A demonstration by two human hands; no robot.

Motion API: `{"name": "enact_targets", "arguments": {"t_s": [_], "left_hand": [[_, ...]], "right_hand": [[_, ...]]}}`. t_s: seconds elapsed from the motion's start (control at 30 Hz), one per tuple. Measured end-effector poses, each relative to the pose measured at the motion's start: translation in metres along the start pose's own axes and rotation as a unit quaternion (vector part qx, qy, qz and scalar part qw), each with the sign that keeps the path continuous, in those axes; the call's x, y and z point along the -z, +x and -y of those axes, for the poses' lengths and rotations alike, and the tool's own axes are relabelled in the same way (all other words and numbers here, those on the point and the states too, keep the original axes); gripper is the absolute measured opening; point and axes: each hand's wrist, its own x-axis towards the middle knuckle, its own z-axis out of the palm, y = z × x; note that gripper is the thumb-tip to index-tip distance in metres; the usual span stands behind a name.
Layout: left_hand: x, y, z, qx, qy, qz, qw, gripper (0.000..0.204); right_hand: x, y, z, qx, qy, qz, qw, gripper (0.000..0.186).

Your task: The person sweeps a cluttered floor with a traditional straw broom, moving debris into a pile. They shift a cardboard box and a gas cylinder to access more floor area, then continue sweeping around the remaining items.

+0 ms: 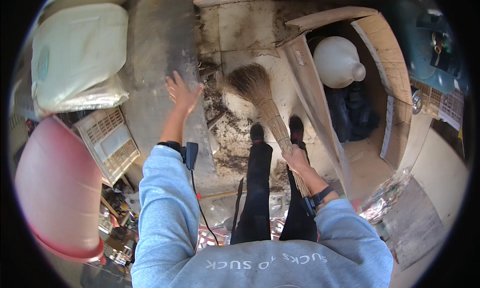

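Observation:
A straw broom (272,120) slants across the tiled floor, its bristles spread out in front of my feet. Around its bound handle my right hand (298,159) is closed. My left hand (183,94) is stretched out with fingers apart, over or against a large grey board (157,53); whether the palm touches it I cannot tell. Dark dirt (217,105) lies scattered on the floor tiles (240,25) between the board and the broom.
To the right stands an open cardboard box (320,108) with a white plastic jug (336,62) and dark bags (352,113) in it. At left are a wrapped pale bundle (80,53), a plastic crate (111,143) and a pinkish tub (60,188). Clutter (117,228) lies below them.

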Motion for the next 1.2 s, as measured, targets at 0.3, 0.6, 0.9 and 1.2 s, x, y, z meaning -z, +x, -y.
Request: {"name": "enact_targets", "arguments": {"t_s": [0.3, 0.6, 0.9, 1.2], "left_hand": [[-0.094, -0.286, 0.044, -0.056, -0.173, -0.018, 0.983, 0.067], [-0.168, -0.462, 0.113, 0.158, -0.375, 0.134, 0.904, 0.059], [-0.224, -0.552, 0.148, 0.208, -0.485, 0.126, 0.840, 0.052], [-0.327, -0.697, 0.124, 0.367, -0.532, 0.103, 0.756, 0.053]], "right_hand": [[0.005, 0.042, 0.066, -0.003, 0.115, -0.011, 0.993, 0.046], [-0.069, -0.070, -0.025, 0.026, -0.146, 0.060, 0.987, 0.041], [-0.024, -0.056, -0.035, 0.049, 0.145, 0.015, 0.988, 0.033], [-0.163, -0.092, -0.157, -0.050, -0.060, 0.234, 0.969, 0.032]]}}
